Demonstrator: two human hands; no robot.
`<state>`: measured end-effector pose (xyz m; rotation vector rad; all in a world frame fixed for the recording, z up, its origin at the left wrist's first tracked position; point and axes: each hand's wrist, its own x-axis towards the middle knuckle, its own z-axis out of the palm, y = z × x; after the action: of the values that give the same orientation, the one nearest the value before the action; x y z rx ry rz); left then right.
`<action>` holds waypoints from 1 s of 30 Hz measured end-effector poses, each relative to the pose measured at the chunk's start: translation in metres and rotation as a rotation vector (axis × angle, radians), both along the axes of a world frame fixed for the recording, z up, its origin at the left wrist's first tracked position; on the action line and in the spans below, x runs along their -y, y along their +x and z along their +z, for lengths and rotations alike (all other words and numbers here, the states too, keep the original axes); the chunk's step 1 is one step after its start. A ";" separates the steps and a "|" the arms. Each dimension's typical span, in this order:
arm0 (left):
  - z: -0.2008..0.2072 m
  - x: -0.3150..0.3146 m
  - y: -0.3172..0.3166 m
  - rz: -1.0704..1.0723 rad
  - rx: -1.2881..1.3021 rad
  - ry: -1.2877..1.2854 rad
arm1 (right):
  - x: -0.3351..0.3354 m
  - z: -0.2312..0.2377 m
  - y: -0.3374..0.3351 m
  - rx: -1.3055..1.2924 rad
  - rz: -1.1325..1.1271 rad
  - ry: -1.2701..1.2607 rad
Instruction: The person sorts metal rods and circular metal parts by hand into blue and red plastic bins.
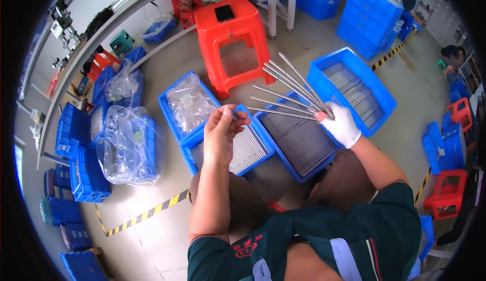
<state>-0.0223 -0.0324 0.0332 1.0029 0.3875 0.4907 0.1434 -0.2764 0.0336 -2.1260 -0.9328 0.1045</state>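
Observation:
My right hand [340,125], in a white glove, grips several thin metal rods [291,81] at one end. They fan out up and to the left. My bare left hand [223,131] is raised to the left of them, fingers curled in a pinch; whether a small thing sits in the fingertips I cannot make out. Under the rods lies a blue crate [281,160] lined with rows of similar rods. A second blue crate [188,154] of rods is below my left hand, and a third crate [315,76] with rods stands beyond my right hand.
A blue crate [166,109] with plastic film over its rods adjoins on the left. Ahead stands a red stool [207,43] bearing a black phone [225,12]. Film-covered crates [129,146] crowd the left; stacked blue crates [364,22] rise at the back right. Other people sit farther off.

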 end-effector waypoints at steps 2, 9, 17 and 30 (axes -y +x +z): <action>-0.003 0.000 0.001 -0.011 -0.005 0.066 | 0.000 -0.004 -0.003 0.104 -0.031 0.013; -0.009 0.002 0.008 -0.152 -0.018 0.126 | 0.000 -0.006 0.005 0.135 0.058 -0.050; -0.013 -0.001 0.014 -0.124 0.013 0.336 | 0.001 -0.004 0.005 0.362 0.037 -0.013; -0.011 -0.021 0.004 -0.091 -0.072 0.358 | -0.002 0.001 -0.001 0.307 0.012 -0.047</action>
<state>-0.0181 -0.0110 0.0226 1.3819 0.3222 0.4510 0.1421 -0.2746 0.0346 -2.2193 -1.1284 -0.2012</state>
